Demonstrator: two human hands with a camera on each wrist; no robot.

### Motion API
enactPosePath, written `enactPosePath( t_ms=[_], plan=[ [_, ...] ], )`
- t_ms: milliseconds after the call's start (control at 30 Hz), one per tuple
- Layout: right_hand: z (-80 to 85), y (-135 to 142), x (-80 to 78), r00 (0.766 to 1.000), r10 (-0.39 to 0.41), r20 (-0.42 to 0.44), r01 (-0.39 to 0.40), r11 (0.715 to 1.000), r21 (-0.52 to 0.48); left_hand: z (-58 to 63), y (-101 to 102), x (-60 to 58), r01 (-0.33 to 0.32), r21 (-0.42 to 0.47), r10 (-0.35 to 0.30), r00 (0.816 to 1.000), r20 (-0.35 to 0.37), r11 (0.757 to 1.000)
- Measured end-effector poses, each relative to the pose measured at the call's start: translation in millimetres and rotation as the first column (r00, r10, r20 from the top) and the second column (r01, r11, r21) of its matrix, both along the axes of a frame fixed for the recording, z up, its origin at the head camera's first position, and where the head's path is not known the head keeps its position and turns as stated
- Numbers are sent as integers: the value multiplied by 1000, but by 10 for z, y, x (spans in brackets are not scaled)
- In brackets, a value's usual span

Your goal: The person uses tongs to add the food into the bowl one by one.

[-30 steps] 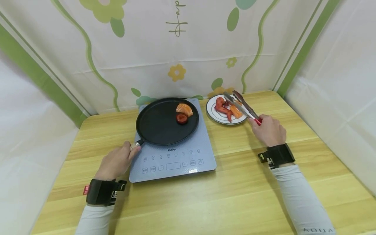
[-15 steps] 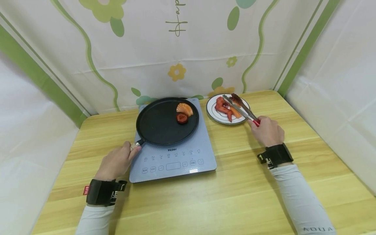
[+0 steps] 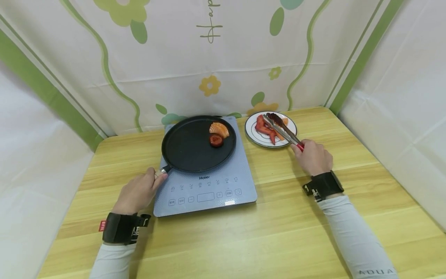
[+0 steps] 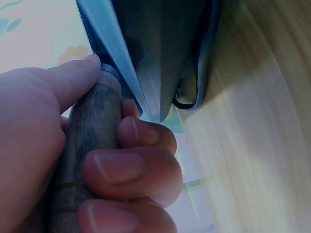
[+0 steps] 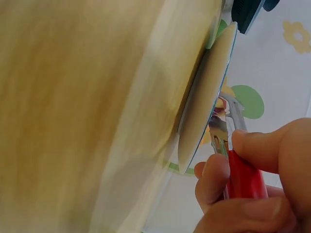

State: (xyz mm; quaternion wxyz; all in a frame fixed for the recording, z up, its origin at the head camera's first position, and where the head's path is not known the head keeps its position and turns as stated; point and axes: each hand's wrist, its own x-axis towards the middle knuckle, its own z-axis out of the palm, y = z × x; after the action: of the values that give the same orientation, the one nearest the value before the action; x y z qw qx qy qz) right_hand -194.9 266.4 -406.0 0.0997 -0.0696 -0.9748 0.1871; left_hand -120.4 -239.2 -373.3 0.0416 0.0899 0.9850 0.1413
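Observation:
My left hand (image 3: 139, 190) grips the wooden handle (image 4: 92, 126) of a flat black frying pan (image 3: 191, 149). The pan rests on an induction cooktop (image 3: 209, 190). Near its right rim lie an orange salmon slice (image 3: 219, 129) and a small round reddish-brown food piece (image 3: 216, 140). In my right hand (image 3: 313, 157) are metal tongs (image 3: 286, 133) with red grips (image 5: 243, 177). Their tips are over a white plate (image 3: 251, 136), at the food there. A red chicken wing (image 3: 266, 131) lies on the plate, with orange pieces (image 3: 280, 136) partly hidden behind the tongs.
Everything stands on a wood-grain table (image 3: 209, 244). A pale floral cloth (image 3: 174, 58) hangs directly behind the cooktop and plate, with white cloth walls at both sides. The cooktop's right edge is close to the plate.
My right hand has shifted slightly left with the tongs, whose tips moved in over the plate's food and drew closer together. The left hand and pan have stayed still.

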Motion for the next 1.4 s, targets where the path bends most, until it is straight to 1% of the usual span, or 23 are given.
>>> enactPosePath(
  t_ms=[333,633,867,1033,1167,1400],
  plan=[
    [-35,-58,-8,999,10,-44,-8,998,59,0,2,2,-2,3,2,1000,8,1000],
    [-44,-80,7,997,29,-75,-25,998,63,-1,6,8,-5,2,5,1000,9,1000],
    [-34,-59,1,998,41,-49,-39,998,51,-10,0,14,-3,8,3,1000,6,1000],
    [24,-43,27,998,43,-46,-40,998,46,-4,1,15,-3,8,3,1000,6,1000],
    [129,-25,80,998,36,-42,-34,998,44,6,4,9,-4,3,4,1000,5,1000],
    [360,-5,201,999,37,35,-39,998,53,14,13,13,-9,9,9,1000,11,1000]
  ],
)
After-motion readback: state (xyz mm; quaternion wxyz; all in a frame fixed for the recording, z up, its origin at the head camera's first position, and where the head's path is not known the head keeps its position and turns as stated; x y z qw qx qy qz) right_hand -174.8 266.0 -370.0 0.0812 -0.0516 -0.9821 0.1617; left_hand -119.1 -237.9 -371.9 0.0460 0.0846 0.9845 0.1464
